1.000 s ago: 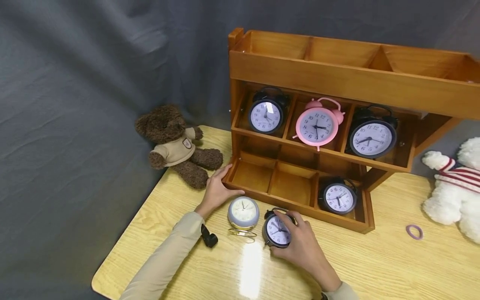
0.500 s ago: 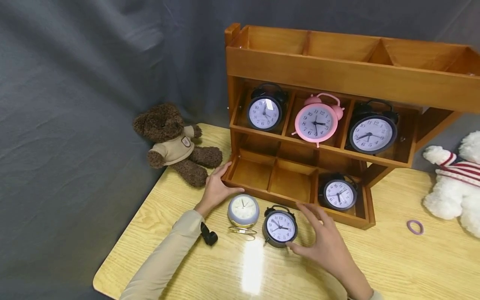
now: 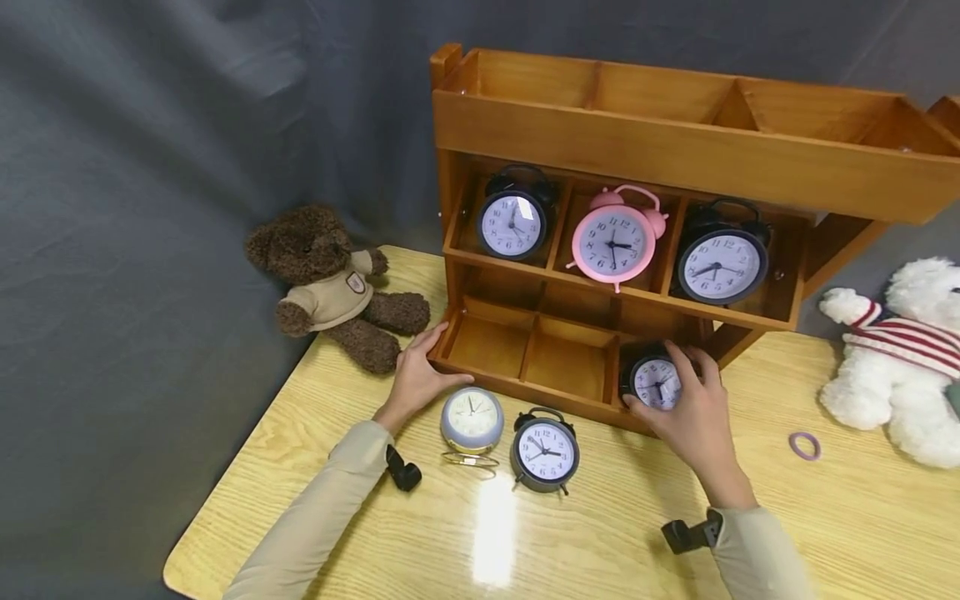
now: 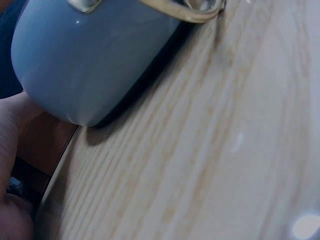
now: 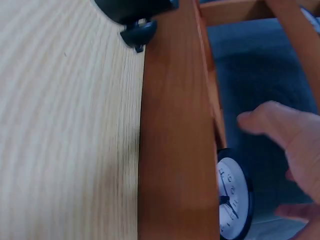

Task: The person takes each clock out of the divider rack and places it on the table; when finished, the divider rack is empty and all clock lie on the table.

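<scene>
My left hand (image 3: 414,379) rests against the lower left corner of a wooden shelf rack (image 3: 637,133), thumb along its front and fingers at its side. Beside it lies a blue-grey clock (image 3: 472,416), whose rounded body (image 4: 85,60) looms in the left wrist view. My right hand (image 3: 697,417) spreads around a black alarm clock (image 3: 654,382) in the lower right compartment. In the right wrist view the thumb (image 5: 270,120) looks apart from that clock (image 5: 234,197). Another black alarm clock (image 3: 545,452) stands on the table before the rack.
In the upper row sit a black clock (image 3: 512,223), a pink clock (image 3: 613,243) and another black clock (image 3: 722,265). A brown teddy bear (image 3: 330,296) sits left, a white plush toy (image 3: 896,358) right. Near it lies a purple ring (image 3: 805,446).
My right hand has let go of the black clock on the table and moved right to the one in the lower right compartment. The left hand keeps its place at the rack's corner.
</scene>
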A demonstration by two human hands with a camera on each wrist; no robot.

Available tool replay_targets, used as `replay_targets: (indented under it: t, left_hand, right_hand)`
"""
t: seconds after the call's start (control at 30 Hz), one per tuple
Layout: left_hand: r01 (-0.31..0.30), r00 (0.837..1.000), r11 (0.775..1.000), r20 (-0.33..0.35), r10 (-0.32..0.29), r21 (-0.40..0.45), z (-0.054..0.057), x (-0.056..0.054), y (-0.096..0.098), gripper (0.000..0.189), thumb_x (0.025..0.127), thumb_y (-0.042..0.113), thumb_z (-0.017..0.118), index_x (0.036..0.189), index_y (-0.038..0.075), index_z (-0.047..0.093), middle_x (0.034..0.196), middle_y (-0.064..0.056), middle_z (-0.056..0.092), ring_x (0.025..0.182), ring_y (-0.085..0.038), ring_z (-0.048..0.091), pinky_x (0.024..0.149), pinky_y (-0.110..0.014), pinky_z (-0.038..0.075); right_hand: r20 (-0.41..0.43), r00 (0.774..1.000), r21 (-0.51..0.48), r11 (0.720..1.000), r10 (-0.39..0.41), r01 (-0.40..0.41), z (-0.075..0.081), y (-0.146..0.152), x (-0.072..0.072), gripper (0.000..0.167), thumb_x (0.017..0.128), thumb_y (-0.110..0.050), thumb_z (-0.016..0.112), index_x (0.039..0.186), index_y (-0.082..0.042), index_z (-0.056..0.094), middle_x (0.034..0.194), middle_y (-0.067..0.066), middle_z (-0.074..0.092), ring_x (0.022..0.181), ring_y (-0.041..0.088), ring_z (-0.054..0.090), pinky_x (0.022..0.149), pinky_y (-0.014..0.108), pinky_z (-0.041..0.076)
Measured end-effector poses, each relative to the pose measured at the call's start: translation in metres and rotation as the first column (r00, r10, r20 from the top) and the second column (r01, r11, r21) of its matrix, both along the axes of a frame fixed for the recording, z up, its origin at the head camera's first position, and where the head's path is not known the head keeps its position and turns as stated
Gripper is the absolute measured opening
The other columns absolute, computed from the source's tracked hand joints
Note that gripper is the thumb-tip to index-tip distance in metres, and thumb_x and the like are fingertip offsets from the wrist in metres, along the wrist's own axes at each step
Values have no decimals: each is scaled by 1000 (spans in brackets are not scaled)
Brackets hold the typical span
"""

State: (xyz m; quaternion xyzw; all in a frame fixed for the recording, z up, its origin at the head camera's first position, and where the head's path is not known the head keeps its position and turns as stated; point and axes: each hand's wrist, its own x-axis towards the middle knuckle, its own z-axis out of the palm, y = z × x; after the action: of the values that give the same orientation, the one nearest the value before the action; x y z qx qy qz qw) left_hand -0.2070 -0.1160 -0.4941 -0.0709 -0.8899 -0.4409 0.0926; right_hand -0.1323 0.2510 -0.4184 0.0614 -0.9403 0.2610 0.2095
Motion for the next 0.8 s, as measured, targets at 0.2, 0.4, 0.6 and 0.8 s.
replay_targets:
  t: [0.2, 0.4, 0.6, 0.8]
  left_hand:
    - [6, 1000, 1000, 18, -6, 3, -1, -1, 0, 98, 59, 37, 93, 144, 18, 48, 147, -15, 47, 137, -35, 42, 111, -58, 24]
    - [-5, 1000, 1000, 3, 5, 12, -1, 0, 0, 98, 58, 36, 94, 144, 17, 48, 146, -16, 48, 136, -35, 43, 110, -58, 24]
    - [-2, 1000, 1000, 0, 2, 12, -1, -1, 0, 98, 58, 36, 94, 143, 17, 49, 145, -16, 48, 136, -35, 43, 110, -58, 25]
    - [-5, 1000, 1000, 8, 5, 20, -2, 0, -1, 98, 57, 36, 94, 143, 17, 49, 146, -15, 48, 136, -35, 43, 111, -58, 24]
  right_hand:
    - [160, 981, 67, 993, -105, 95, -5, 1, -13, 92, 65, -20, 87, 140, 5, 41, 132, 38, 39, 113, 56, 42, 86, 71, 34]
    - [191, 970, 97, 986, -149, 133, -9, 2, -14, 91, 63, -21, 89, 136, 8, 44, 122, 40, 43, 108, 55, 45, 81, 70, 41]
    - [177, 971, 62, 986, -163, 154, -15, 3, -14, 90, 62, -19, 89, 136, 7, 45, 125, 39, 42, 113, 55, 44, 81, 71, 41]
    - [164, 971, 21, 984, -175, 174, -20, 1, -15, 88, 62, -18, 89, 136, 5, 46, 127, 37, 42, 113, 54, 45, 81, 71, 40]
